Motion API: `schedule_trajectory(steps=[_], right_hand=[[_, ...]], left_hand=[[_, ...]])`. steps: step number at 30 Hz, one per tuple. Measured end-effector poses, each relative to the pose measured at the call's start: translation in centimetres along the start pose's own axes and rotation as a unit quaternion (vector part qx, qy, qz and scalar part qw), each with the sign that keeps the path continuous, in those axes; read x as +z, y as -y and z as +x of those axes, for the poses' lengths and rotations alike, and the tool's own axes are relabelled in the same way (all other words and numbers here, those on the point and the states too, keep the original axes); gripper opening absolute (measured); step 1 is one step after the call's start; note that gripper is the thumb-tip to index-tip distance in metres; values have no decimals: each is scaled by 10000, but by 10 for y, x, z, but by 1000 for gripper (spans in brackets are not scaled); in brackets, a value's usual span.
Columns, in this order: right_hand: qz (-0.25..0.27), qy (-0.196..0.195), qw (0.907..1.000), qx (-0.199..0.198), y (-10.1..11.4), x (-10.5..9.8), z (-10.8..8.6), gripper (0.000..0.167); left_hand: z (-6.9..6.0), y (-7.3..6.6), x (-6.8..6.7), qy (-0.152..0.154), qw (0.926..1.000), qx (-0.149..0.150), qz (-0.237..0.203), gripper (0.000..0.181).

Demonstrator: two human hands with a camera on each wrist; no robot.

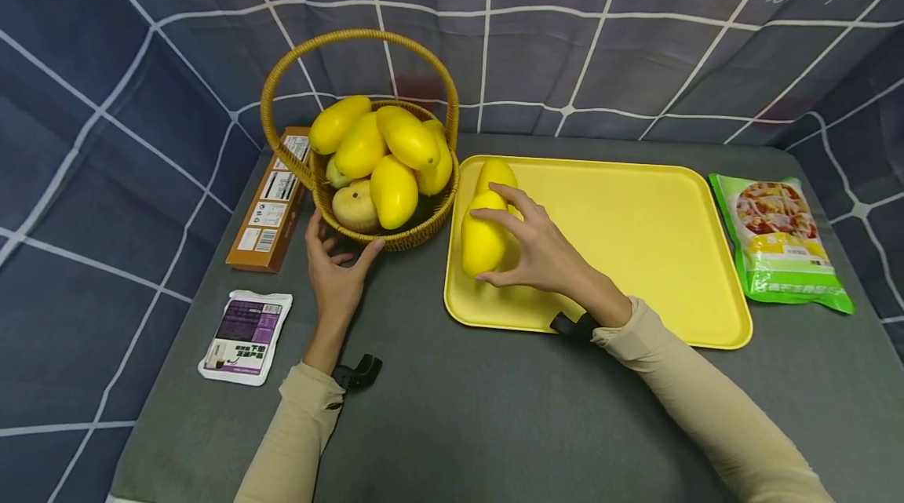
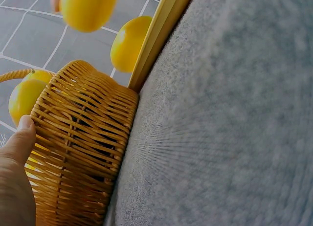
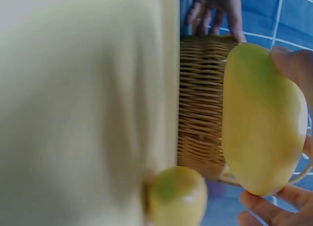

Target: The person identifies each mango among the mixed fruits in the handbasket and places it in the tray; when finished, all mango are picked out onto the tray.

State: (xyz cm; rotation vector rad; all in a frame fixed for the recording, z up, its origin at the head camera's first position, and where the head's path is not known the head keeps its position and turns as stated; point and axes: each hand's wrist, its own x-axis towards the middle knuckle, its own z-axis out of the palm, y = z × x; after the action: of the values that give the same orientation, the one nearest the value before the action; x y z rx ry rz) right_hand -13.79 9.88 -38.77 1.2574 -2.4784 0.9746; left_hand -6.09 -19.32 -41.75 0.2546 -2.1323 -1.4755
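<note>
Right hand (image 1: 540,252): thumb and fingers curved round one yellow mango (image 1: 483,248), gripping it clear of the yellow tray (image 1: 621,236), above its left end. The mango's green-tinged end shows in the right wrist view; the hand there is cut off by the frame.

Second mango (image 1: 497,172): on the tray, near its far left corner, partly covered by the held fruit and the fingers (a further patch of yellow beneath the hand is hard to make out).

Left hand (image 1: 337,275): thumb and forefinger spread wide, touching the near side of the wicker basket (image 1: 422,234), thumb at the rim; remaining fingers loosely bent, partly hidden. Only the thumb side enters the left wrist view.

Basket: handle upright, left of the tray, heaped with mangoes, including a duller one (image 1: 355,207); the lower fruit is concealed, so no count is possible.

Brown carton (image 1: 263,228): left of the basket, partly behind its handle. Purple-and-white pouch (image 1: 246,338): nearer the person, print too small to read. Green food packet (image 1: 787,244): just beside the tray's right edge. All on a grey tabletop (image 1: 459,409), before a checked curtain (image 1: 537,56).
</note>
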Motion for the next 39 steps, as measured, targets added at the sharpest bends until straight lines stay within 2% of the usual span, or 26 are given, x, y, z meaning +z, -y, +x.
schedule_trajectory(steps=[7, 14, 16, 30, 39], right_hand=[[454, 627, 9963, 366, -4, 13, -20, 82], [564, 955, 9930, 397, -3, 21, -23, 81], [574, 985, 9926, 411, -3, 22, -23, 81], [492, 1052, 9923, 424, -5, 27, -26, 81], [846, 1152, 9870, 740, -7, 25, -31, 88]], left_hand=[[1, 3, -2, -27, 10000, -21, 13, 91], [5, 36, 1, -132, 9999, 34, 47, 96], [5, 39, 1, -133, 9999, 31, 44, 96], [4, 36, 3, -66, 10000, -34, 50, 95], [5, 36, 3, -86, 10000, 27, -17, 94]])
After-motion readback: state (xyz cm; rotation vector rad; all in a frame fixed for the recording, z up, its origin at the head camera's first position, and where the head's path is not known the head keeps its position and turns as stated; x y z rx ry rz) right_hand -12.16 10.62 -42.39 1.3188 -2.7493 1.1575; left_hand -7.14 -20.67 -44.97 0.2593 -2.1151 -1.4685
